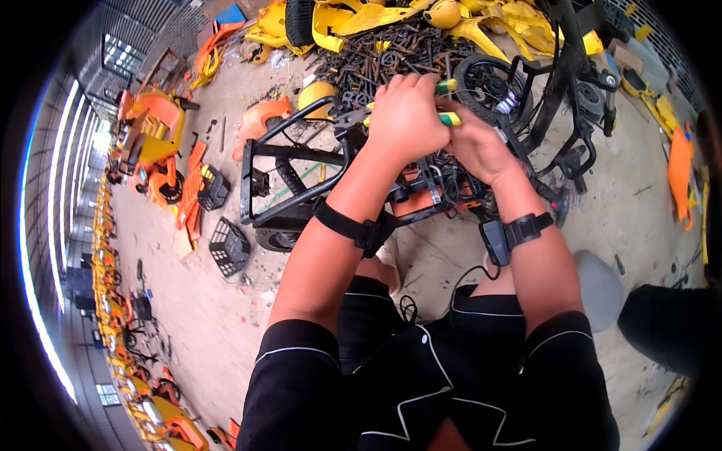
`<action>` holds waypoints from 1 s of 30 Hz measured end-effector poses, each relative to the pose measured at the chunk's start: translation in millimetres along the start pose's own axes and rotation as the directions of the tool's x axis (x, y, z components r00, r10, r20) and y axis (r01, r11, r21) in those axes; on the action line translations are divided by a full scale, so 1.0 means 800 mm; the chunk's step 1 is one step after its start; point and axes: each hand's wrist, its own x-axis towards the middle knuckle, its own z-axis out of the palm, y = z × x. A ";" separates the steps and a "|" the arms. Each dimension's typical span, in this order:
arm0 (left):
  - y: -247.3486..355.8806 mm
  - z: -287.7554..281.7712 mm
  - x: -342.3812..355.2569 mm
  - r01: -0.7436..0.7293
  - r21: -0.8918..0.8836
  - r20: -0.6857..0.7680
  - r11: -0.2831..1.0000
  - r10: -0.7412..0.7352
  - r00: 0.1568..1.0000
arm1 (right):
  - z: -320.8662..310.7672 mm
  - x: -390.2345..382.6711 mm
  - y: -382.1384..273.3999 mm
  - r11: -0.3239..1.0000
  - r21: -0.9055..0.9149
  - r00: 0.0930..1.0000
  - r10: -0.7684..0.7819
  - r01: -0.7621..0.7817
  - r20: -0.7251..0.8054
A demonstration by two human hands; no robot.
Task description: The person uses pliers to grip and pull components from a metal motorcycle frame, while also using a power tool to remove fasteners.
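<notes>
My left hand [410, 116] is closed round a pair of pliers with green and yellow handles [449, 119]. The handle ends stick out on its right side, and the grey jaws [348, 118] point left, close to the black tube frame. Pressed up against the left hand, my right hand [481, 146] curls at the lower handle, its fingertips partly hidden. Below both hands lies a black scooter frame [282, 143] with orange parts, cables [455, 192] and a wheel [278, 239]. Whether the jaws grip anything cannot be made out.
Beyond the frame lies a heap of rusty metal parts [406, 60], with yellow body panels [361, 19] behind. A black fork and wheel [492, 86] stand at right. Black baskets [228, 246] and orange panels [192, 188] lie left. A grey round seat [598, 289] is near my right arm.
</notes>
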 end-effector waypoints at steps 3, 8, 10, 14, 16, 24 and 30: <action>0.002 -0.007 -0.009 -0.009 -0.043 -0.030 0.999 0.008 1.000 | 0.024 -0.002 -0.013 0.972 0.167 0.982 -0.179 0.167 0.061; -0.003 -0.009 -0.014 -0.054 -0.132 -0.092 0.990 0.042 0.995 | 0.048 -0.007 0.008 0.841 -0.463 0.914 -0.381 0.281 -0.137; -0.006 -0.006 -0.014 -0.079 -0.180 -0.161 0.981 0.050 0.986 | 0.055 0.006 0.011 0.839 -0.407 0.880 -0.451 0.361 -0.150; -0.010 0.002 -0.018 -0.098 -0.225 -0.218 0.970 0.048 0.975 | 0.071 0.026 0.014 0.864 -0.213 0.815 -0.501 0.455 -0.290; -0.012 0.009 -0.017 -0.126 -0.234 -0.249 0.964 0.066 0.966 | 0.076 0.030 0.009 0.864 -0.221 0.793 -0.504 0.453 -0.343; -0.020 0.015 -0.038 -0.135 -0.160 -0.360 0.978 0.069 0.930 | 0.043 0.018 0.014 0.644 -0.711 0.803 -0.564 0.282 -0.192; -0.028 0.017 -0.047 -0.176 -0.232 -0.424 0.957 0.063 0.903 | 0.049 0.031 0.030 0.638 -0.508 0.714 -0.698 0.579 -0.064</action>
